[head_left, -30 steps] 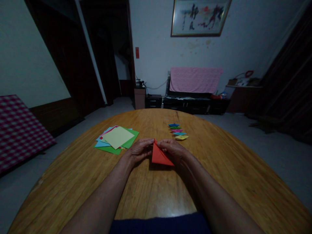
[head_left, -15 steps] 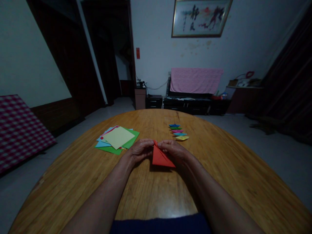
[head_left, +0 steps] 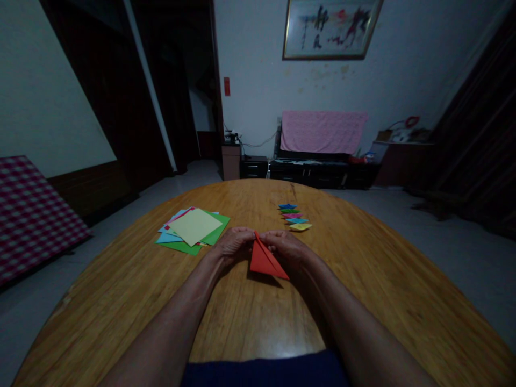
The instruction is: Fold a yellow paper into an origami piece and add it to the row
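Observation:
A partly folded sheet of red paper (head_left: 264, 262) is held between my hands, just above the wooden table (head_left: 242, 317). My left hand (head_left: 235, 243) pinches its upper tip from the left. From the other side, my right hand (head_left: 285, 244) grips the upper right edge, its fingers partly hidden behind the paper. A raised fold runs down from the tip, and the lower edge spreads wide toward me, casting a shadow on the tabletop.
Left of my hands lies a loose pile of coloured paper sheets (head_left: 195, 226), pale yellow on top. Several small folded paper boats (head_left: 296, 220) stand in a row beyond my right hand. Across the room, a pink cloth (head_left: 322, 131) covers a screen.
The red paper has tilted slightly, its lower left corner shifting a little left. Both hands keep their pinch near the top and have barely moved.

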The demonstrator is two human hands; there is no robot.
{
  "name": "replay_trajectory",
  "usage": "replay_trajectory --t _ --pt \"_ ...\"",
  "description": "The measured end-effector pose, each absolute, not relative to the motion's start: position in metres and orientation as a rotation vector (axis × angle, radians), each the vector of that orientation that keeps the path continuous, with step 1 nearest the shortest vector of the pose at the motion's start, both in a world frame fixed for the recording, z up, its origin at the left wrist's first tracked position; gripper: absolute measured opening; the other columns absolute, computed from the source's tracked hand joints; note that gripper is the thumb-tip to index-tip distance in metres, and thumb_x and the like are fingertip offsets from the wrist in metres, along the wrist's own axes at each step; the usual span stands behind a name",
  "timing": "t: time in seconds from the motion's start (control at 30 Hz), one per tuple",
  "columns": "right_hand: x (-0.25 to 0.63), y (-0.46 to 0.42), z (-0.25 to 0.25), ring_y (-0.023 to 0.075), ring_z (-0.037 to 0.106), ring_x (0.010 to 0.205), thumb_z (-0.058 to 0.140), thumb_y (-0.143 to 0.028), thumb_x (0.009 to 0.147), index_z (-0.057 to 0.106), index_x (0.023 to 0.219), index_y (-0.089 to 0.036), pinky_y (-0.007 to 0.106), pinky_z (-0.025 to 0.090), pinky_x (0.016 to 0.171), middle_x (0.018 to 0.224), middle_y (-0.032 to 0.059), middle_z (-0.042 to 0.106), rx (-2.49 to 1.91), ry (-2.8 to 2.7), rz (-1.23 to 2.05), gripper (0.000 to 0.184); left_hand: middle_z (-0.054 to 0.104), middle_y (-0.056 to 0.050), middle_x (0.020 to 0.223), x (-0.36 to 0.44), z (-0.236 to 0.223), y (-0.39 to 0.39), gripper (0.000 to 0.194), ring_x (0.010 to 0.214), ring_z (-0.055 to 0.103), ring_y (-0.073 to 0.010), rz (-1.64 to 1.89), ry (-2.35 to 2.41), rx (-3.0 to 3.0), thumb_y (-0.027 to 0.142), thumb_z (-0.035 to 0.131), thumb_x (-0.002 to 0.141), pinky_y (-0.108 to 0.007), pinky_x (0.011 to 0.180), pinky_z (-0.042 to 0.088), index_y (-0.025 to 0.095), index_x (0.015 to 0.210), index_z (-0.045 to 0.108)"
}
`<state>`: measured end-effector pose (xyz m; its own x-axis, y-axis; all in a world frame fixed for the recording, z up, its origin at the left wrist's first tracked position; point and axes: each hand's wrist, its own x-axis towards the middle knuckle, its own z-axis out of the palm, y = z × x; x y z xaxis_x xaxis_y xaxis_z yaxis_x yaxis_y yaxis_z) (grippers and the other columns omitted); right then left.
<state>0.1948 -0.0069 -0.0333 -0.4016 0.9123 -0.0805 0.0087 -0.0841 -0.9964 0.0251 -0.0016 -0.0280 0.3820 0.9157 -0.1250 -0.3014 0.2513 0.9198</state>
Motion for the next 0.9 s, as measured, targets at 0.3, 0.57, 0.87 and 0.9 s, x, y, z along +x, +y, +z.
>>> replay_trajectory --t 0.3,0.57,0.87,0.9 --pt "0.194 -0.011 -0.03 0.0081 0.04 0.05 0.068 -0.044 0.069 0.055 0.061 -0.017 0.024 0.028 0.05 0.056 -0.0022 0.05 -1.067 -1.47 1.54 0.032 0.057 0.0 0.054 0.027 -0.027 -0.003 0.014 0.046 0.052 -0.0093 0.977 0.826 1.006 0.015 0.069 0.058 -0.021 0.048 0.037 0.012 0.068 0.06" --pt "0.191 -0.011 -0.033 0.0067 0.036 0.047 0.073 -0.045 0.065 0.052 0.059 -0.017 0.023 0.024 0.048 0.051 -0.0043 0.046 -1.017 -1.349 1.607 0.036 0.058 -0.001 0.056 0.029 -0.028 -0.005 0.011 0.047 0.053 -0.01 1.027 0.819 1.03 0.016 0.069 0.061 -0.021 0.048 0.038 0.012 0.068 0.06" --pt "0.196 -0.013 -0.034 0.0082 0.04 0.053 0.076 -0.042 0.065 0.057 0.066 -0.016 0.025 0.03 0.054 0.058 -0.0023 0.05 -0.869 -1.259 1.754 0.032 0.059 -0.005 0.06 0.016 -0.028 -0.003 0.02 0.051 0.054 -0.011 0.89 0.636 1.024 0.026 0.071 0.069 -0.025 0.055 0.04 0.008 0.065 0.062" --pt "0.196 -0.013 -0.034 0.0084 0.041 0.053 0.076 -0.042 0.066 0.057 0.066 -0.016 0.025 0.031 0.055 0.059 -0.0022 0.051 -0.872 -1.268 1.759 0.032 0.059 -0.004 0.059 0.015 -0.028 -0.003 0.019 0.05 0.054 -0.0109 0.883 0.634 1.018 0.025 0.071 0.069 -0.024 0.054 0.039 0.008 0.065 0.063"
